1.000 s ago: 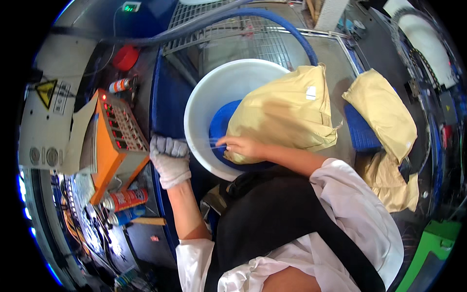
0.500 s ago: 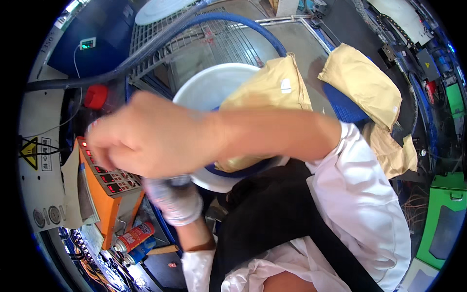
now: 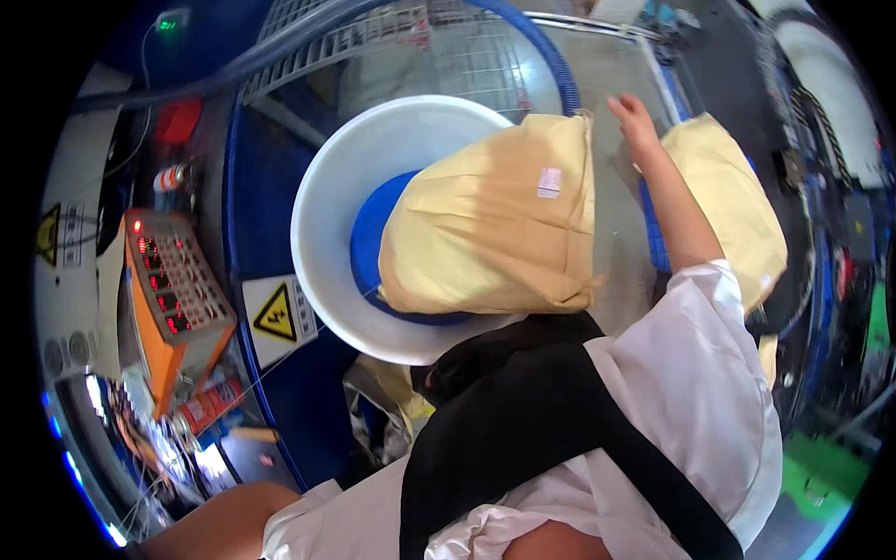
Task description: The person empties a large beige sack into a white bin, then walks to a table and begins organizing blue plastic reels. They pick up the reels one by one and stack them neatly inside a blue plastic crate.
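Nearest, a white-sleeved torso with a black apron [image 3: 560, 439] fills the lower view. Just beyond it a pale yellow cloth bag [image 3: 495, 229] is draped over a blue disc [image 3: 369, 238] inside a white round basin [image 3: 355, 177]; the bag is not held by either hand. The right hand [image 3: 635, 117] is raised past the bag's far corner toward a clear panel, fingers loosely spread, nothing gripped. The left hand is not seen.

The step in hand is judged to be a reach away from the bag; next, the hand would need to be brought back to its edge.

To the left an orange control box [image 3: 173, 289] with red lights is set; a second yellow bag [image 3: 737, 215] lies right, and a wire grille [image 3: 448, 56] stands beyond.
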{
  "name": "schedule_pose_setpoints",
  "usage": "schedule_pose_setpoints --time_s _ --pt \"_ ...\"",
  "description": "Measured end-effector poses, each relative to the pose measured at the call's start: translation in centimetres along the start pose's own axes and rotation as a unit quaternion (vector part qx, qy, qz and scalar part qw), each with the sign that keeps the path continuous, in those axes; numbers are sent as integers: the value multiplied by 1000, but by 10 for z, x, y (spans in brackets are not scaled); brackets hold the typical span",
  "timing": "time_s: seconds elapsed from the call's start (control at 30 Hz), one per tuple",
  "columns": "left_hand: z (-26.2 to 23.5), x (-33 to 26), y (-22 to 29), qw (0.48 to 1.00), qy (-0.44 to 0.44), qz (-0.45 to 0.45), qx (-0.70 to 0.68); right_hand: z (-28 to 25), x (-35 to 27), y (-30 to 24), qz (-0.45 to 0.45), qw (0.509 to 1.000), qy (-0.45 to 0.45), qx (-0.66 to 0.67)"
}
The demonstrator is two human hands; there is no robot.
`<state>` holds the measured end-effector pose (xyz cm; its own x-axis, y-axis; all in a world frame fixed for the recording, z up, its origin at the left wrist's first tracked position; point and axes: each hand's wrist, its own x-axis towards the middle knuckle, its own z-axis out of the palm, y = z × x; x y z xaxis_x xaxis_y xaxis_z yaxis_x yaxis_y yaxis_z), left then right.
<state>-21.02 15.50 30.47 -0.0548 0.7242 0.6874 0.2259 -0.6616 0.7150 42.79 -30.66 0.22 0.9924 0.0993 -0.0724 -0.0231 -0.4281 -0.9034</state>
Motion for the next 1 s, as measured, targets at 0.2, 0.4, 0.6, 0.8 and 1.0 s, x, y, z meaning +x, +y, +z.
schedule_pose_setpoints --time_s 0.2,0.4,0.6,0.8,1.0 --pt "-82 -37 71 960 27 -16 278 51 -2 85 82 973 -184 109" --pt "-117 -96 154 887 58 8 459 67 3 79 -33 976 -186 104" --pt "26 -268 194 859 -193 82 467 81 18 102 -67 974 -189 101" --pt "179 -521 159 771 -541 -325 89 84 6 80 22 937 -270 221" --pt "227 -555 162 865 -368 -307 148 80 -72 23 29 938 -326 111"
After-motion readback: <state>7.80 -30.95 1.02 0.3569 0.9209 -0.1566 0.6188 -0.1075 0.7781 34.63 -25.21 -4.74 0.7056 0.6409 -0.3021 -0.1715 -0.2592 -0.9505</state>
